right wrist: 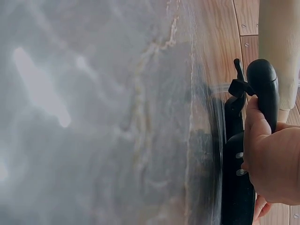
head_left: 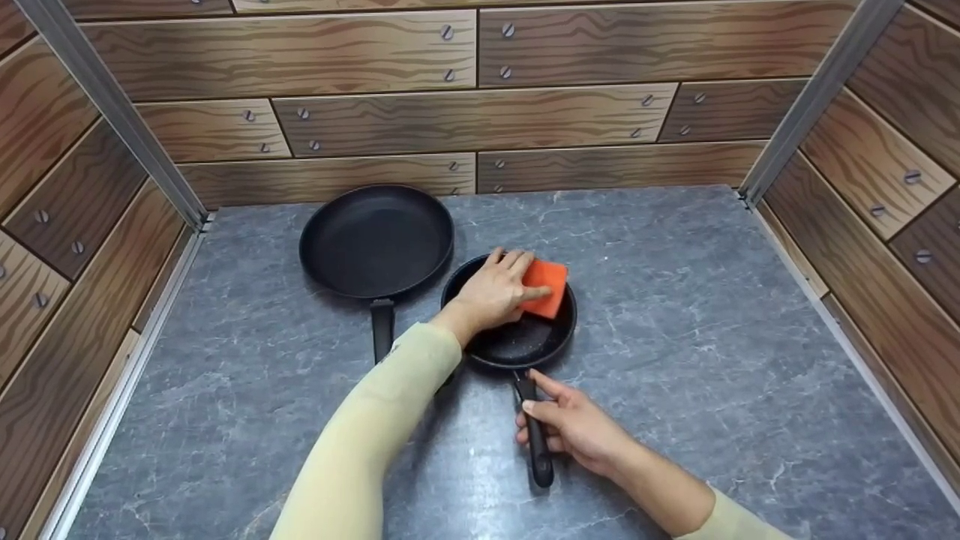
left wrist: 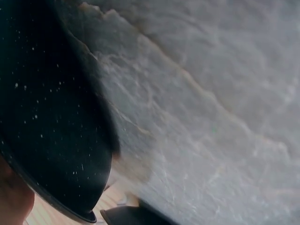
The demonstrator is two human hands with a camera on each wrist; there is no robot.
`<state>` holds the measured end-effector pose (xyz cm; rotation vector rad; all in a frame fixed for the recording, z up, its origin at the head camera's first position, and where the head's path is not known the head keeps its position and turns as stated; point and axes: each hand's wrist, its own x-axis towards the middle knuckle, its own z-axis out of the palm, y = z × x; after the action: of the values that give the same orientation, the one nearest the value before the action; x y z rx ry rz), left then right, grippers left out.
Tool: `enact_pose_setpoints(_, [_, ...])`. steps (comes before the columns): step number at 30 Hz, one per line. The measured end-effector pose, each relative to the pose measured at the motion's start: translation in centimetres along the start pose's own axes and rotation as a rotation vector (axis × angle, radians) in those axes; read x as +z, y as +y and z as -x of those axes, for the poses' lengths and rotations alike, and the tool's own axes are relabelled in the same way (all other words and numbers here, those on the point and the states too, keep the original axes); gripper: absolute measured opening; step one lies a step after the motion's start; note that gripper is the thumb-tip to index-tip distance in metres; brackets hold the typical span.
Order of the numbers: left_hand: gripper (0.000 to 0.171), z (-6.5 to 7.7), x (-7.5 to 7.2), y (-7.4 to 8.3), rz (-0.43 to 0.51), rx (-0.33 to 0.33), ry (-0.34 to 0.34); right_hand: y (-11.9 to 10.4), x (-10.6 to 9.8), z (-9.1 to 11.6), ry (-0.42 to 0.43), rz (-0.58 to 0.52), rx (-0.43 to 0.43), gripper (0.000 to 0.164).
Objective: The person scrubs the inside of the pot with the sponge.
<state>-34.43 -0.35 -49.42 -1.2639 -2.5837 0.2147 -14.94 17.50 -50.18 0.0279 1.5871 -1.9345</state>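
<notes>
A small black frying pan (head_left: 517, 341) with a speckled inside sits near the middle of the table. My left hand (head_left: 491, 291) reaches into it and holds an orange sponge (head_left: 553, 289) against its far inner side, the thumb lying across the sponge. My right hand (head_left: 581, 427) grips the pan's black handle (head_left: 540, 450) from the right, thumb on top. In the right wrist view, my right hand (right wrist: 274, 161) wraps the handle (right wrist: 265, 89). The left wrist view shows the speckled pan (left wrist: 47, 112) close up; the sponge is out of sight there.
A larger black frying pan (head_left: 375, 244) lies at the back left, its handle (head_left: 382, 326) pointing toward me and partly covered by my left sleeve (head_left: 375, 420). Wood-patterned walls (head_left: 375, 52) enclose the grey marbled table (head_left: 675, 300) at the back and sides.
</notes>
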Motion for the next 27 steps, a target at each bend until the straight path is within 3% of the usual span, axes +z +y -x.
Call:
enact_pose_setpoints(6, [0.061,0.2,0.1,-0.7,-0.089,-0.061,-0.023,0.1,0.1,0.1,-0.004,0.005,-0.019,0.083])
enact_pose_setpoints(14, [0.062,0.3,0.1,-1.1,-0.129,-0.106,-0.029,0.2,0.1,0.2,-0.001,-0.005,-0.035,0.083])
enact_pose_setpoints(27, [0.058,1.0,-0.5,-1.6,-0.201,-0.183,-0.101,0.3,-0.1,0.3,-0.007,-0.010,-0.040,0.081])
